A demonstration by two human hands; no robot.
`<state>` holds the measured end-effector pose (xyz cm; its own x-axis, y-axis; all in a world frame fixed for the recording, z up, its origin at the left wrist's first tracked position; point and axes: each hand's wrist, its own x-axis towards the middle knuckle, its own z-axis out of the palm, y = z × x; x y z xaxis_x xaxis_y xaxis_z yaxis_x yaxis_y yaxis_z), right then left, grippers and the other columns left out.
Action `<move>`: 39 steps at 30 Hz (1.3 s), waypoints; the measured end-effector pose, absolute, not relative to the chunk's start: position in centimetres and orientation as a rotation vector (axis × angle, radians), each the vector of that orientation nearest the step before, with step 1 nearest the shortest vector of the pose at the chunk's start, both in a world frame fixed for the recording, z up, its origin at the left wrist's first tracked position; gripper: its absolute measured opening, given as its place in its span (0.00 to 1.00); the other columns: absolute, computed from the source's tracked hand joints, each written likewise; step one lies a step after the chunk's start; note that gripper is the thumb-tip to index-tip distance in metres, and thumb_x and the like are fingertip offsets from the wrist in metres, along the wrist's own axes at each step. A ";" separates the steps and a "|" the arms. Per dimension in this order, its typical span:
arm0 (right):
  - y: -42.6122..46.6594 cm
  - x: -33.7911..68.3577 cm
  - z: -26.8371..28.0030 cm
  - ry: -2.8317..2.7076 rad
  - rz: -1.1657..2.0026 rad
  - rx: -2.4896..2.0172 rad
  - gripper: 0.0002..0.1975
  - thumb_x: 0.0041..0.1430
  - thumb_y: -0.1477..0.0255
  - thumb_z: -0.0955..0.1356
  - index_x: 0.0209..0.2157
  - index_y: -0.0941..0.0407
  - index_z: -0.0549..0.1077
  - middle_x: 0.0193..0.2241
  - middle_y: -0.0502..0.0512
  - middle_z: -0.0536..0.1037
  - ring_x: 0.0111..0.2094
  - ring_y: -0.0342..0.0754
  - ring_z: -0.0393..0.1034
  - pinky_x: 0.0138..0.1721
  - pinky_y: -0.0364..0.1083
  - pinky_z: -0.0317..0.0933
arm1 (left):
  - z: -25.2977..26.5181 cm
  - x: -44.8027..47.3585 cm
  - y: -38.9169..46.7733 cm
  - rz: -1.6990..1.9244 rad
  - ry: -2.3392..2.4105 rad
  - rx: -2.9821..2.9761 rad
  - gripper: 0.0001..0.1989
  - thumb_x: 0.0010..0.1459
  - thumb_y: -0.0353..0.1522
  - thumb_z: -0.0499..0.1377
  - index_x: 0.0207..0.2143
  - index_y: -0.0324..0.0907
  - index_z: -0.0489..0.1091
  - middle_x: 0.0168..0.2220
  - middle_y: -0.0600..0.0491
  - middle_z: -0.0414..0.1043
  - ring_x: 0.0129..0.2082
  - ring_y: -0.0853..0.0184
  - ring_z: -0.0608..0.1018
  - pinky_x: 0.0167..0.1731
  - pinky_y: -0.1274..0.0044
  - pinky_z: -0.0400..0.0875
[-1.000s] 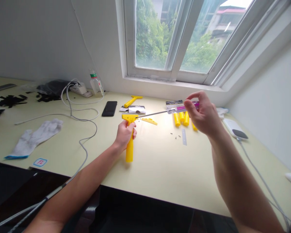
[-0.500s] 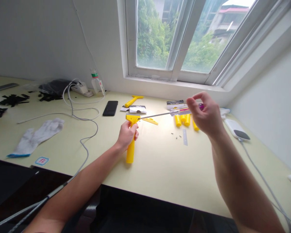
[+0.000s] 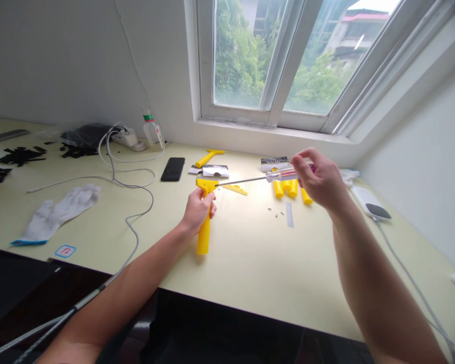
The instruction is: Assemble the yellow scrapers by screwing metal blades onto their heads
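My left hand (image 3: 197, 210) is wrapped round a yellow scraper (image 3: 203, 237), its handle pointing toward me and its wide head at the far end. In my right hand (image 3: 320, 179) is a screwdriver (image 3: 284, 174) with a clear and purple handle, gripped by the fingers. Its long shaft reaches left, and the tip meets the right side of the scraper's head; the screw there is too small to make out. Behind the shaft lies a flat yellow plastic piece (image 3: 235, 189). A few small screws (image 3: 276, 215) and a metal blade (image 3: 289, 215) rest to the right.
Several yellow handles (image 3: 292, 188) lie beneath my right hand, near a small box (image 3: 274, 163). Another yellow scraper (image 3: 209, 157), a blade packet (image 3: 215, 171) and a phone (image 3: 173, 169) are farther back. A cable (image 3: 136, 217) and white glove (image 3: 60, 212) lie left.
My right hand has turned slightly on the screwdriver's handle and dipped a little. The scraper and my left hand have hardly moved.
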<state>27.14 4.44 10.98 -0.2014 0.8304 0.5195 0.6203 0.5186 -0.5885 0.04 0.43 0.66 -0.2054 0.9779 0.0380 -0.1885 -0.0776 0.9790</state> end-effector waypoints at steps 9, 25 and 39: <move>4.9 28.9 11.8 -1.861 0.386 -0.995 0.16 0.56 0.59 0.71 0.42 0.53 0.74 0.28 0.52 0.76 0.25 0.44 0.70 0.28 0.45 0.66 | 1.0 0.2 0.3 1.517 1.246 1.026 0.06 0.52 0.29 0.57 0.29 0.42 0.59 0.26 0.60 0.61 0.13 0.78 0.65 0.11 0.81 0.56; 9.0 24.0 2.0 -1.989 -0.150 -1.736 0.16 0.61 0.61 0.65 0.46 0.54 0.75 0.36 0.59 0.80 0.36 0.54 0.74 0.35 0.47 0.61 | 0.9 0.0 0.2 1.481 1.121 0.941 0.06 0.50 0.31 0.59 0.28 0.40 0.62 0.23 0.59 0.61 0.13 0.76 0.66 0.13 0.81 0.57; 8.5 16.9 0.5 -2.606 -0.276 -1.327 0.14 0.66 0.71 0.60 0.47 0.57 0.74 0.44 0.63 0.76 0.45 0.55 0.66 0.43 0.49 0.56 | 0.9 0.1 0.3 1.473 1.143 0.961 0.08 0.50 0.33 0.61 0.31 0.40 0.64 0.29 0.55 0.68 0.13 0.77 0.66 0.13 0.81 0.57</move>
<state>16.93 8.49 0.49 -0.5753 0.7744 0.2634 0.8124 0.5785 0.0737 0.12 0.33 0.85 -0.1871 0.9823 0.0125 -0.2315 -0.0564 0.9712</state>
